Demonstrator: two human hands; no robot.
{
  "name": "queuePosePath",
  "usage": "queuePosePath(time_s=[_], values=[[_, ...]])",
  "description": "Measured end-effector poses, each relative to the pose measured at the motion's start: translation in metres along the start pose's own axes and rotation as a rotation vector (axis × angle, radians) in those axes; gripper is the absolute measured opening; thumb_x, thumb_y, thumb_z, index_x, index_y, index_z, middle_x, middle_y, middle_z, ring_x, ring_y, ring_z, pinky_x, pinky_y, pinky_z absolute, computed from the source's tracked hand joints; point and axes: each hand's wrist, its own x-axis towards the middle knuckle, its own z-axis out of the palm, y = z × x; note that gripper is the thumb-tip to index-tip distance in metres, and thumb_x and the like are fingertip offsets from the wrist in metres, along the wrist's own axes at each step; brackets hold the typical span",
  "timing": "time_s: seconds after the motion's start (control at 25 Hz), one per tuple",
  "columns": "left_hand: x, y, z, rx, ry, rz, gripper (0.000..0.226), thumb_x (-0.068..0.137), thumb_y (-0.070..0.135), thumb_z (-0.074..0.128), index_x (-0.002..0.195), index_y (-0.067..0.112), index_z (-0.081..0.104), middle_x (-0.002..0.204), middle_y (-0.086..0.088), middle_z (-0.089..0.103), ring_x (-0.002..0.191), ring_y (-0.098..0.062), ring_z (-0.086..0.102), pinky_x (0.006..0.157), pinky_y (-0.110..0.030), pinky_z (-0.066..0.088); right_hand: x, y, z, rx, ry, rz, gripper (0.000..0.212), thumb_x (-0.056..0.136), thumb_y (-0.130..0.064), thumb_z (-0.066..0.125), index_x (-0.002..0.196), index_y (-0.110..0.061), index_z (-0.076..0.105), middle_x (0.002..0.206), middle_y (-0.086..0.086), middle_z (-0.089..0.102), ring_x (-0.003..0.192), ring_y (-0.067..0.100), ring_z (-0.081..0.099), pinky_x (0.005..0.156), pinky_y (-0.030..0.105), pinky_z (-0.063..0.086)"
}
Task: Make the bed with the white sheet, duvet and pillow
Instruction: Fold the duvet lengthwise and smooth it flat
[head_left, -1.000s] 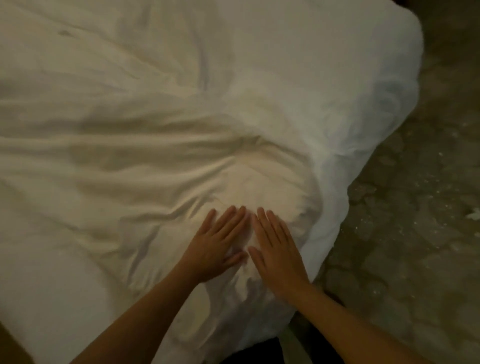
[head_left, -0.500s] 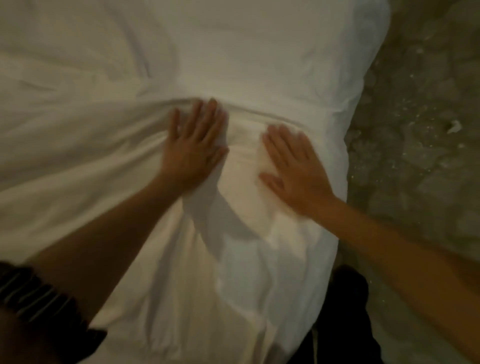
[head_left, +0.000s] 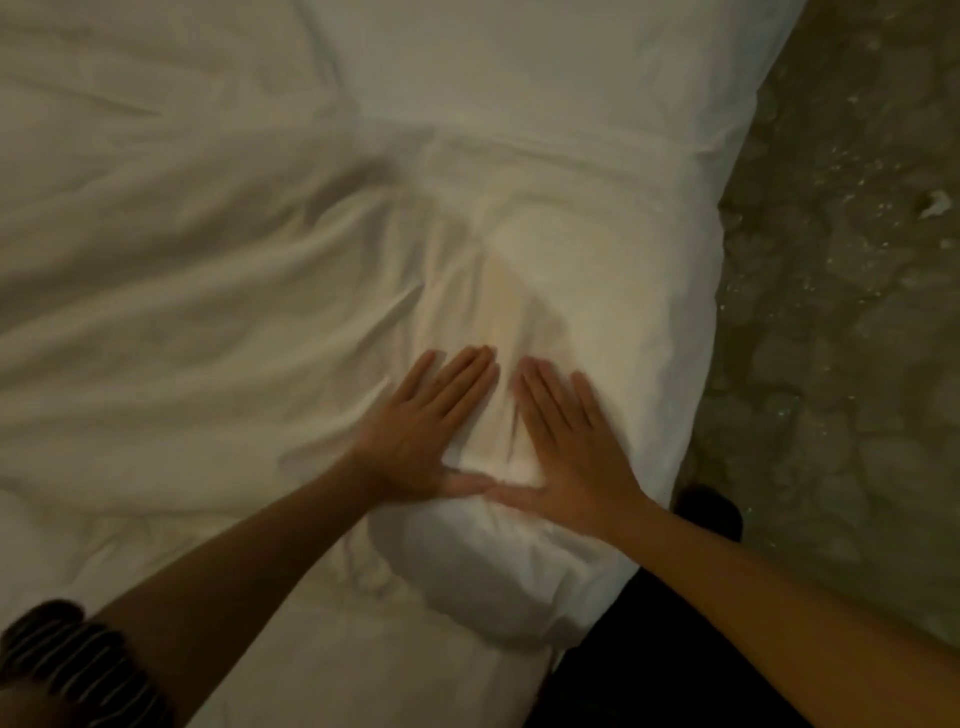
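A white duvet (head_left: 218, 312) covers the bed and fills most of the head view, with long creases fanning out to the left. A straight seam or fold (head_left: 545, 143) crosses it further up. My left hand (head_left: 426, 431) and my right hand (head_left: 566, 447) lie flat on the duvet side by side near the bed's right edge, fingers straight, thumbs almost touching. Between them the fabric bunches into a small ridge. The duvet bulges in a rounded lump (head_left: 488, 587) just below my hands. No pillow can be told apart.
A dark mottled stone floor (head_left: 841, 364) runs along the bed's right side, with a small pale scrap (head_left: 935, 203) on it. My dark foot (head_left: 709, 512) shows beside the bed edge. A striped sleeve (head_left: 67, 660) is at the bottom left.
Both hands slid back down the duvet toward me and came together; half a second ago they were apart and further up, near the seam.
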Motion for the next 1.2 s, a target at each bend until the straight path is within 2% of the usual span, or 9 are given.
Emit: queuePosePath(time_s=[0.16, 0.28, 0.44, 0.56, 0.64, 0.72, 0.88, 1.08, 1.2], values=[[-0.065, 0.048, 0.018, -0.033, -0.044, -0.126, 0.112, 0.073, 0.083, 0.042, 0.148, 0.003, 0.02, 0.156, -0.012, 0.018, 0.146, -0.023, 0.015, 0.117, -0.046, 0.014, -0.097, -0.049, 0.03, -0.011, -0.101, -0.143, 0.103, 0.073, -0.077, 0.047, 0.142, -0.001, 0.031, 0.151, 0.012, 0.03, 0.14, 0.027, 0.028, 0.115, 0.045, 0.013], [-0.09, 0.066, 0.019, 0.003, -0.092, -0.229, 0.115, 0.072, 0.087, 0.036, 0.149, 0.004, 0.017, 0.157, -0.012, 0.016, 0.146, -0.023, 0.014, 0.115, -0.047, 0.015, -0.123, -0.057, 0.032, 0.057, -0.159, -0.17, 0.105, 0.071, -0.079, 0.047, 0.143, -0.002, 0.036, 0.151, 0.012, 0.031, 0.141, 0.025, 0.026, 0.114, 0.043, 0.016], [-0.11, 0.08, 0.008, -0.025, -0.071, -0.342, 0.116, 0.07, 0.091, 0.027, 0.149, 0.005, 0.021, 0.155, -0.01, 0.021, 0.143, -0.022, 0.021, 0.115, -0.041, 0.014, -0.116, -0.047, 0.016, 0.129, -0.077, -0.193, 0.097, 0.079, -0.071, 0.045, 0.144, -0.001, 0.03, 0.151, 0.014, 0.031, 0.14, 0.025, 0.028, 0.113, 0.038, 0.02], [-0.123, 0.08, -0.008, -0.01, -0.025, -0.389, 0.11, 0.074, 0.088, 0.02, 0.148, 0.006, 0.025, 0.154, -0.011, 0.026, 0.14, -0.026, 0.029, 0.112, -0.04, 0.015, -0.107, -0.038, -0.005, 0.151, -0.011, -0.144, 0.092, 0.084, -0.07, 0.035, 0.145, -0.002, 0.025, 0.151, 0.018, 0.03, 0.14, 0.024, 0.02, 0.115, 0.034, 0.013], [-0.133, 0.089, -0.019, 0.011, 0.027, -0.434, 0.111, 0.073, 0.088, 0.02, 0.148, 0.007, 0.025, 0.155, -0.01, 0.023, 0.142, -0.023, 0.024, 0.114, -0.04, 0.014, -0.11, -0.039, -0.02, 0.166, 0.023, -0.108, 0.098, 0.083, -0.077, 0.021, 0.149, -0.003, 0.017, 0.156, 0.014, 0.016, 0.144, 0.02, 0.008, 0.116, 0.03, 0.004], [-0.141, 0.098, -0.029, 0.025, 0.046, -0.486, 0.115, 0.068, 0.088, 0.025, 0.151, 0.009, 0.015, 0.158, -0.005, 0.011, 0.145, -0.018, 0.01, 0.117, -0.04, 0.008, -0.111, -0.047, -0.031, 0.198, -0.008, -0.096, 0.104, 0.078, -0.081, 0.014, 0.151, -0.008, 0.002, 0.159, 0.007, -0.002, 0.146, 0.016, -0.005, 0.117, 0.027, -0.004], [-0.152, 0.109, -0.038, 0.047, 0.052, -0.516, 0.112, 0.07, 0.083, 0.036, 0.152, 0.014, 0.0, 0.156, 0.002, -0.008, 0.142, -0.009, -0.01, 0.117, -0.036, -0.004, -0.105, -0.076, -0.03, 0.135, -0.002, -0.151, 0.108, 0.073, -0.084, 0.002, 0.151, -0.009, -0.001, 0.16, 0.008, -0.004, 0.146, 0.018, -0.006, 0.116, 0.029, -0.004], [-0.185, 0.093, -0.026, 0.053, 0.106, -0.506, 0.111, 0.073, 0.08, 0.044, 0.152, 0.013, 0.006, 0.16, -0.003, 0.001, 0.147, -0.017, 0.0, 0.117, -0.041, 0.002, -0.104, -0.102, -0.011, 0.121, 0.039, -0.092, 0.096, 0.082, -0.072, 0.027, 0.151, -0.008, 0.006, 0.159, 0.009, 0.002, 0.147, 0.02, -0.001, 0.116, 0.03, -0.001], [-0.231, 0.074, -0.02, 0.13, 0.149, -0.511, 0.108, 0.075, 0.076, 0.048, 0.152, 0.012, 0.009, 0.16, -0.005, 0.004, 0.147, -0.019, 0.003, 0.116, -0.043, 0.0, -0.103, -0.137, 0.0, 0.106, 0.051, -0.059, 0.093, 0.084, -0.067, 0.032, 0.151, -0.008, 0.007, 0.159, 0.009, 0.002, 0.147, 0.02, 0.0, 0.117, 0.031, 0.0]])
